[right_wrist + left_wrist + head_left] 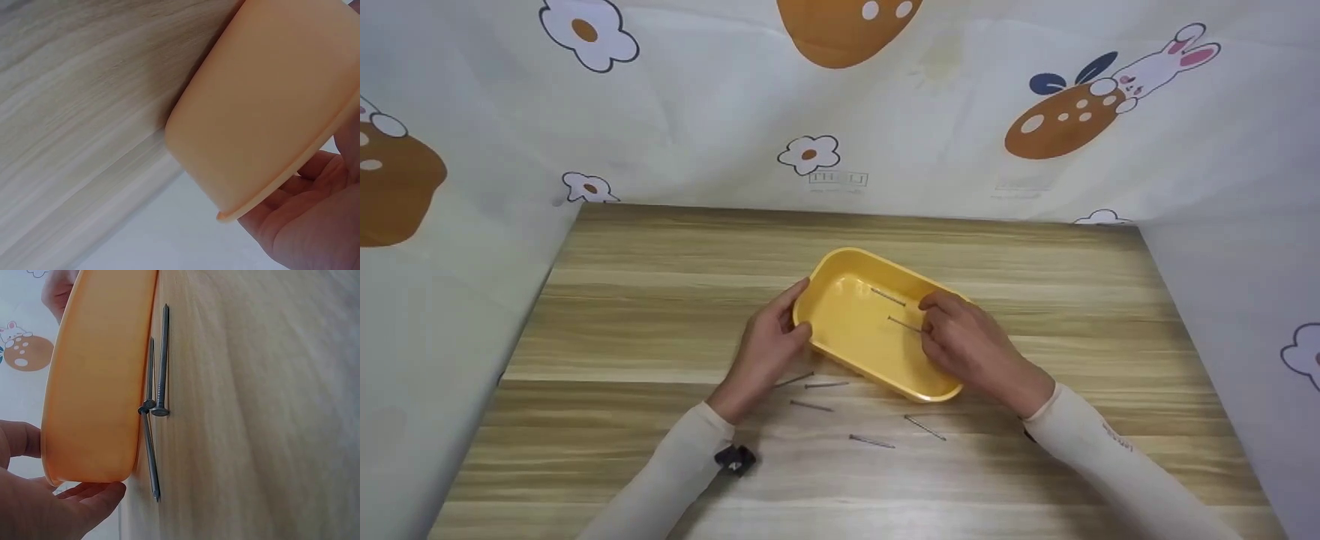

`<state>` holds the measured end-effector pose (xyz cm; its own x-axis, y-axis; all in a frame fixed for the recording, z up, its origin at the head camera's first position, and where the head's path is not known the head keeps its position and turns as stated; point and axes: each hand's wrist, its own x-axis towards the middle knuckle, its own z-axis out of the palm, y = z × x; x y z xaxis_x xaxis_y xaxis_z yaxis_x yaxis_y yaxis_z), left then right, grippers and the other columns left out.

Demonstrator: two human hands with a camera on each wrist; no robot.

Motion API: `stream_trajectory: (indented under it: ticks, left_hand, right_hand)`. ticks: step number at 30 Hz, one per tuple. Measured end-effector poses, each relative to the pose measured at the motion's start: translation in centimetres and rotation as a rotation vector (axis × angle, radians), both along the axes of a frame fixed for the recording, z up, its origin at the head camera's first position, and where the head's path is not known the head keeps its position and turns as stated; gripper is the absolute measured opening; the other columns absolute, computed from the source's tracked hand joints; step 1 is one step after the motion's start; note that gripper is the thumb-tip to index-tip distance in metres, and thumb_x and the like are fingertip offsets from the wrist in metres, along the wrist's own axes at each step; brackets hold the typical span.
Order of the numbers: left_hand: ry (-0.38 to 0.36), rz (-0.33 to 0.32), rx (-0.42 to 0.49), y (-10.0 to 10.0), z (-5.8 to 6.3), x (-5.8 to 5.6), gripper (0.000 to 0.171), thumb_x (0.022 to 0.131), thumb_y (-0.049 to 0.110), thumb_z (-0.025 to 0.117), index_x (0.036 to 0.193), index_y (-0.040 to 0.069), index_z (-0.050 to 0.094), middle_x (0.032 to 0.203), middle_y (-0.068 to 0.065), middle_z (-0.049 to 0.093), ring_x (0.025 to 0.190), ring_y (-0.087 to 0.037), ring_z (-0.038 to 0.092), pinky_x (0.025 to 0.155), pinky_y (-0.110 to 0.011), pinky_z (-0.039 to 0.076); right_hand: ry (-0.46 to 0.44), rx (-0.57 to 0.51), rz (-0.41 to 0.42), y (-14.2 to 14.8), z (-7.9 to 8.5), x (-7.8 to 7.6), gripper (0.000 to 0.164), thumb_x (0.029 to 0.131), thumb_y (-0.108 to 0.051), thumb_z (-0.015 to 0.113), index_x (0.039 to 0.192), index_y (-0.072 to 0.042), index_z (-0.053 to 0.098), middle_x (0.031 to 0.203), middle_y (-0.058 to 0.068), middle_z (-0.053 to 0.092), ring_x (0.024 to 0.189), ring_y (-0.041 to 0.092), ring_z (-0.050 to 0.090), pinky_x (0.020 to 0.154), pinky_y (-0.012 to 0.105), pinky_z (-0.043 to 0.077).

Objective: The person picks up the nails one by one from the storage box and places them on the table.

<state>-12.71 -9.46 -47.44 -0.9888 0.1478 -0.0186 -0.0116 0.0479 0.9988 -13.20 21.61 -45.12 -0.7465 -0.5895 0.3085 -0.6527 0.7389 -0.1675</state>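
A yellow plastic tray (851, 356) sits at a slant near the middle of the table. My left hand (761, 345) grips its left end, thumb on the near side and fingers round the outer wall. My right hand (971, 341) reaches over the right end with curled fingers inside. A nail (904, 324) runs into those fingers, which seem to pinch its end; the contact itself is hidden. Another nail (888, 297) lies on the tray's floor. In the right wrist view the tray wall (259, 107) hides the fingertips.
Several loose nails lie on the wooden table (660, 300) in front of the tray, among them one nail (872, 441) nearest me and another nail (925, 427) to its right. In the left wrist view, nails (163, 360) lie close against the tray's wall. Patterned cloth (720, 97) surrounds the table.
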Motion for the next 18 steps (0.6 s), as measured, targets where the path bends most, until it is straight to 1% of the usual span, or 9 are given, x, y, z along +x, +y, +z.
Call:
stream_trajectory:
  ticks: [4, 8, 13, 18]
  left_hand:
    - [-0.005, 0.005, -0.003, 0.0, 0.0, 0.0, 0.069, 0.098, -0.011, 0.055, 0.165, -0.003, 0.044, 0.171, -0.019, 0.044, 0.154, -0.028, 0.048, 0.119, -0.038, 0.047]
    - [-0.015, 0.013, -0.011, 0.0, -0.1, -0.1, 0.069, 0.097, -0.011, 0.055, 0.165, -0.002, 0.044, 0.171, -0.018, 0.044, 0.154, -0.027, 0.048, 0.118, -0.036, 0.048]
    - [-0.01, 0.019, -0.024, 0.0, -0.2, -0.2, 0.07, 0.096, -0.012, 0.056, 0.164, -0.002, 0.046, 0.169, -0.018, 0.046, 0.153, -0.027, 0.05, 0.117, -0.036, 0.048]
    - [-0.011, 0.005, 0.008, 0.0, -0.1, -0.1, 0.069, 0.097, -0.011, 0.055, 0.165, -0.002, 0.045, 0.169, -0.018, 0.046, 0.153, -0.027, 0.05, 0.119, -0.04, 0.048]
  right_hand:
    - [0.018, 0.002, 0.001, 0.3, 0.0, 0.2, 0.004, 0.09, 0.003, 0.074, 0.086, 0.001, 0.075, 0.117, 0.017, 0.072, 0.105, 0.034, 0.071, 0.085, 0.047, 0.063]
    - [0.016, -0.006, -0.003, 0.5, 0.0, 0.5, 0.004, 0.09, 0.003, 0.075, 0.086, 0.001, 0.075, 0.118, 0.017, 0.072, 0.103, 0.034, 0.071, 0.084, 0.048, 0.063]
    - [0.013, -0.016, -0.008, 0.9, 0.1, 0.8, 0.004, 0.089, 0.003, 0.076, 0.086, 0.001, 0.075, 0.119, 0.018, 0.072, 0.104, 0.035, 0.071, 0.089, 0.048, 0.063]
    - [-0.004, -0.025, -0.014, 1.1, 0.3, 1.1, 0.005, 0.089, 0.005, 0.076, 0.087, 0.0, 0.075, 0.12, 0.018, 0.072, 0.108, 0.035, 0.07, 0.092, 0.046, 0.062]
